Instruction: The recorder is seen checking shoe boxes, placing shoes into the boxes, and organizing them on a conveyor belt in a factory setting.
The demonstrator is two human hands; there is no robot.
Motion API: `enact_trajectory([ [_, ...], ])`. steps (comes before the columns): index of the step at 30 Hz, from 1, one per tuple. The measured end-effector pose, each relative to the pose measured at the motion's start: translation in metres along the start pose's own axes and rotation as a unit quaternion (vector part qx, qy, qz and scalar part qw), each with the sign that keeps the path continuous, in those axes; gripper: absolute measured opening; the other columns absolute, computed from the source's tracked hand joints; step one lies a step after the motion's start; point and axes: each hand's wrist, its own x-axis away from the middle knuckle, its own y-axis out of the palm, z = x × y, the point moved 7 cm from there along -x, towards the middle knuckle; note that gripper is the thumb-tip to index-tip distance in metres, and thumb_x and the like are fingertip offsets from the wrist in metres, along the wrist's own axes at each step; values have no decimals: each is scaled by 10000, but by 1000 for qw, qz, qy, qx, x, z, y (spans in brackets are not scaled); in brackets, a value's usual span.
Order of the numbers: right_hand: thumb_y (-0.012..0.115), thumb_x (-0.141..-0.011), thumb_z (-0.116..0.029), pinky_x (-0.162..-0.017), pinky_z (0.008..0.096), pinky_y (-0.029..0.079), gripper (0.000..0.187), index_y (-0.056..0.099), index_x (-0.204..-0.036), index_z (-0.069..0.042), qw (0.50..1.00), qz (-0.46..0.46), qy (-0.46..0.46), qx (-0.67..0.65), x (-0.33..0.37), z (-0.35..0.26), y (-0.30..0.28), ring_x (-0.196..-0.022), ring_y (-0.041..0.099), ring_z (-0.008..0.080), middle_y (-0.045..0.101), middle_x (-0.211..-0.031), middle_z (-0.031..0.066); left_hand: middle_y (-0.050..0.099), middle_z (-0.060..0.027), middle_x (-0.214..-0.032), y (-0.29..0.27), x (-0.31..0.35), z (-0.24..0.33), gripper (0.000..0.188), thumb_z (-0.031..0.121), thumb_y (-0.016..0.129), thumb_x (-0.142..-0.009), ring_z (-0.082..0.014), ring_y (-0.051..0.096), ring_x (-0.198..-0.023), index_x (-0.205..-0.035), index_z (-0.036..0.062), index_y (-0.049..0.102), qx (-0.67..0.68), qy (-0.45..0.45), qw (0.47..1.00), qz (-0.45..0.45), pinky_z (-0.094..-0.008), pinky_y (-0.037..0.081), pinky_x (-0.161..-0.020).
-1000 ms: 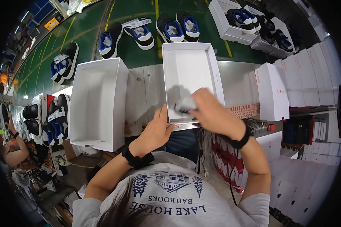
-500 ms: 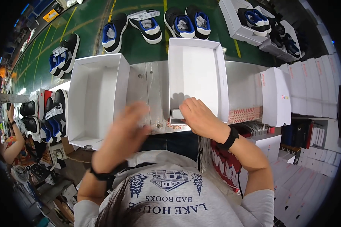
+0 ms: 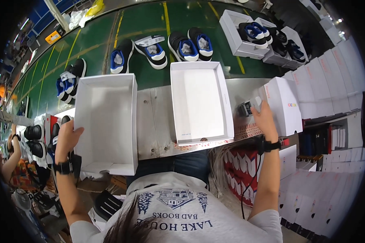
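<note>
My left hand [image 3: 69,139] is at the left side of an open white shoebox [image 3: 105,117], its thumb stretched out over the rim and its fingers partly hidden. A black shoe [image 3: 65,120] shows just beyond that hand. My right hand [image 3: 265,117] is out on the right, thumb and fingers around a small dark-and-silver device [image 3: 245,108] that looks like a hand stamp, low over the metal surface. Between my hands lies a shallow white box lid [image 3: 200,103], inside up, with a small blue printed mark near its lower left corner.
Black-and-white shoes with blue linings [image 3: 152,54] stand on the green belt [image 3: 97,48] ahead. Shoes in open boxes [image 3: 239,48] sit at the far right. A closed white box [image 3: 282,105] and stacked boxes [image 3: 332,77] line the right. Another person's arm [image 3: 14,156] is at far left.
My right hand has left the lid's lower left corner and moved right with the small device. My left hand has swung left to the shoebox's outer side. The view has shifted slightly.
</note>
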Motion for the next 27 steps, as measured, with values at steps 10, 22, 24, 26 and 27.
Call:
enact_trajectory([
  [10,513,-984,-186,-938,305,410,363,491,-1292,6,891,100,86,-434,71,-94,-51,-1054,518,174,550,-1156,116,590,-161,-1137,55,-32,242,493,-53,483,-901,-239,591,-999,-1365,-1,324,414,284,857,115,-386,489,-890],
  [22,685,-763,-225,-996,446,395,339,599,-1064,-94,943,-154,-289,63,138,-191,26,-902,631,239,619,-891,94,585,-165,-982,58,-55,304,361,223,703,-869,-237,617,-669,-1107,-6,557,192,380,897,116,-330,509,-602],
  [24,637,-775,-178,-934,410,444,182,617,-936,-94,922,-211,-306,107,142,-196,44,-783,651,226,617,-786,65,596,-177,-1005,58,-100,327,366,259,693,-867,-316,617,-762,-1091,-8,580,154,438,872,157,-396,510,-703],
  [26,573,-764,-134,-733,341,488,39,574,-782,-99,921,-152,-353,59,146,-210,30,-625,627,199,587,-665,26,607,-201,-1111,77,-144,374,439,324,664,-874,-376,608,-930,-1145,-10,576,53,444,891,77,-443,487,-836],
  [27,579,-771,-156,-601,315,467,62,584,-807,-106,914,-163,-367,65,146,-214,30,-667,642,186,599,-688,21,608,-211,-1176,94,-167,394,489,365,640,-882,-396,597,-1027,-1191,-6,566,-15,430,903,9,-457,469,-903],
])
